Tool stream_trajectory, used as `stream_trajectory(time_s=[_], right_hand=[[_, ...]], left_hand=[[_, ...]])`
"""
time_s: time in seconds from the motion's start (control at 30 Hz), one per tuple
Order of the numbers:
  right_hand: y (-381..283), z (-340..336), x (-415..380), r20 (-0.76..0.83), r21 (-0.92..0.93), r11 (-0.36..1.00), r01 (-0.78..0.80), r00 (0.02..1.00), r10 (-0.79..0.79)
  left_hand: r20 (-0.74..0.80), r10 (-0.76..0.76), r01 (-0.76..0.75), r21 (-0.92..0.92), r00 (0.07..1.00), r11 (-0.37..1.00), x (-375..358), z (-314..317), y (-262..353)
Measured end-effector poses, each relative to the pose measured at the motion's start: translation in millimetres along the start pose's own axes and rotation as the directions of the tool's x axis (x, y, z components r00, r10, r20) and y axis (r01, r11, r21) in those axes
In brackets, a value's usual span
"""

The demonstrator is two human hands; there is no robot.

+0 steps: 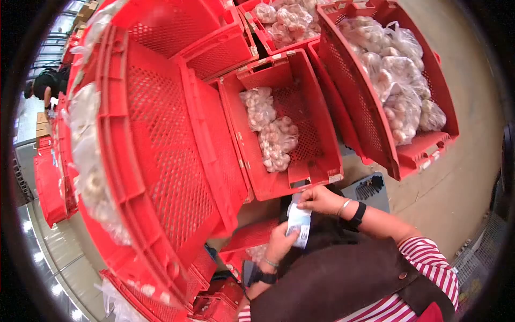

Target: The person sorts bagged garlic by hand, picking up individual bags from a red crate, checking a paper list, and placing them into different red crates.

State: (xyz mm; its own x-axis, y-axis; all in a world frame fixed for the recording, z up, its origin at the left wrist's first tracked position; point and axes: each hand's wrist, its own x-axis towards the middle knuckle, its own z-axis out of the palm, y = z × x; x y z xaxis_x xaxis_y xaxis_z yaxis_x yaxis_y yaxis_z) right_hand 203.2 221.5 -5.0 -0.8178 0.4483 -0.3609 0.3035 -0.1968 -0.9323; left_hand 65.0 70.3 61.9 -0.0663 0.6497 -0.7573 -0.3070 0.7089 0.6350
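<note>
In front of my body I hold a strip of white printed labels (pixel 299 221) with both hands. My left hand (pixel 280 244) pinches its lower edge, beside a printed code. My right hand (pixel 320 200) closes its fingers on the upper end. Just beyond the hands is a red crate (pixel 322 161) with perforated walls. Two clear bags of garlic (pixel 277 144) lie inside, along its left side.
Right of it, a tilted red crate (pixel 446 102) holds several garlic bags (pixel 405 75). Large red crates (pixel 166 139) stand stacked at left, with white bags (pixel 88 161) beyond. Another person (pixel 45 85) is far left. A grey platform (pixel 375 196) sits on the concrete floor (pixel 456 177).
</note>
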Motion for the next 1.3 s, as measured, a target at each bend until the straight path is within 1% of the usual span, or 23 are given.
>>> stream_trajectory(time_s=[0.03,0.07,0.1,0.17,0.2,0.23,0.3,0.37,0.43,0.53,0.57,0.6,0.63,0.73,0.8,0.87,0.93,0.97,1.03,1.07,1.1,1.17,1.3], right_hand=[[27.9,-1.9,14.9,0.019,0.218,0.956,-0.196,0.98,0.197],[30.4,-16.4,32.2,0.039,0.359,0.818,-0.45,0.882,0.469],[62.3,-21.8,53.6,-0.068,0.452,0.77,-0.45,0.843,0.533],[137.3,-35.7,102.3,-0.355,0.532,0.806,-0.261,0.795,0.492],[167.1,-44.7,129.8,-0.474,0.458,0.855,-0.243,0.747,0.467],[192.8,-56.9,159.3,-0.585,0.376,0.897,-0.233,0.69,0.425],[238.1,-80.2,215.0,-0.785,-0.069,0.951,-0.301,0.604,0.134],[257.0,-98.4,262.0,-0.831,-0.248,0.924,-0.29,0.554,-0.049],[292.7,-113.4,302.7,-0.791,-0.406,0.883,-0.235,0.575,-0.21],[314.1,-120.6,351.4,-0.74,-0.384,0.911,-0.149,0.64,-0.207],[326.7,-119.6,361.3,-0.701,-0.502,0.857,-0.116,0.635,-0.324],[339.6,-116.7,366.7,-0.645,-0.614,0.785,-0.083,0.626,-0.438],[351.7,-111.5,368.5,-0.645,-0.606,0.79,-0.09,0.637,-0.422],[369.9,-92.8,355.6,-0.435,-0.694,0.702,-0.16,0.871,-0.231],[382.2,-87.3,349.0,-0.429,-0.705,0.698,-0.128,0.86,-0.275],[378.5,-91.0,350.9,-0.42,-0.721,0.687,-0.091,0.845,-0.329],[340.6,-96.5,352.6,-0.359,-0.711,0.659,-0.244,0.932,-0.042],[329.0,-99.9,355.6,-0.355,-0.712,0.659,-0.242,0.934,-0.041],[314.8,-108.9,366.2,-0.085,-0.868,0.478,-0.134,0.989,0.122],[320.2,-110.9,366.9,-0.066,-0.879,0.471,-0.077,0.997,0.041],[324.2,-112.6,365.1,-0.066,-0.88,0.468,-0.074,0.997,0.034],[330.6,-118.1,361.9,-0.063,-0.817,0.551,-0.166,0.977,0.202],[344.7,-110.9,337.3,-0.163,-0.812,0.531,-0.242,0.968,0.192]], left_hand=[[-0.002,-0.029,0.029,0.127,1.0,0.991,3.4,-5.7,1.0],[-0.015,-0.098,0.099,0.053,0.995,0.994,10.3,-11.7,-18.5],[-0.007,-0.117,0.117,0.067,0.993,0.991,16.6,-18.3,-35.2],[-0.045,-0.167,0.172,0.14,0.985,0.975,26.6,-26.4,-56.7],[-0.042,-0.253,0.257,0.176,0.967,0.95,31.8,-33.3,-79.7],[-0.041,-0.3,0.302,0.03,0.953,0.953,35.8,-36.9,-105.4],[-0.073,-0.375,0.374,-0.029,0.924,0.927,41.6,-42.1,-131.9],[-0.109,-0.459,0.457,-0.044,0.882,0.888,46.4,-46.9,-152.1],[-0.148,-0.461,0.443,-0.142,0.875,0.885,39.1,-48.8,-187.0],[-0.173,-0.501,0.422,-0.35,0.848,0.836,48.8,-54.8,-196.4],[-0.149,-0.543,0.428,-0.46,0.827,0.778,48.8,-56.0,-194.8],[-0.141,-0.567,0.456,-0.454,0.811,0.766,52.7,-57.4,-195.5],[-0.141,-0.582,0.468,-0.459,0.801,0.755,56.8,-58.3,-192.7],[-0.044,-0.635,0.525,-0.519,0.771,0.674,56.1,-62.3,-188.1],[-0.055,-0.674,0.548,-0.537,0.736,0.642,55.8,-63.5,-197.8],[-0.057,-0.644,0.512,-0.554,0.763,0.656,60.6,-59.4,-191.1],[-0.061,-0.621,0.484,-0.569,0.781,0.665,63.8,-57.6,-187.7],[-0.077,-0.627,0.5,-0.531,0.775,0.684,64.3,-57.3,-188.1],[-0.1,-0.631,0.514,-0.491,0.769,0.704,66.5,-57.8,-184.1],[-0.097,-0.606,0.498,-0.477,0.789,0.724,68.7,-57.6,-178.7],[-0.092,-0.576,0.477,-0.463,0.812,0.747,70.5,-56.6,-175.8],[-0.088,-0.553,0.439,-0.512,0.828,0.739,70.4,-53.2,-178.1],[-0.185,-0.534,0.365,-0.547,0.825,0.753,64.5,-43.0,-186.4]])
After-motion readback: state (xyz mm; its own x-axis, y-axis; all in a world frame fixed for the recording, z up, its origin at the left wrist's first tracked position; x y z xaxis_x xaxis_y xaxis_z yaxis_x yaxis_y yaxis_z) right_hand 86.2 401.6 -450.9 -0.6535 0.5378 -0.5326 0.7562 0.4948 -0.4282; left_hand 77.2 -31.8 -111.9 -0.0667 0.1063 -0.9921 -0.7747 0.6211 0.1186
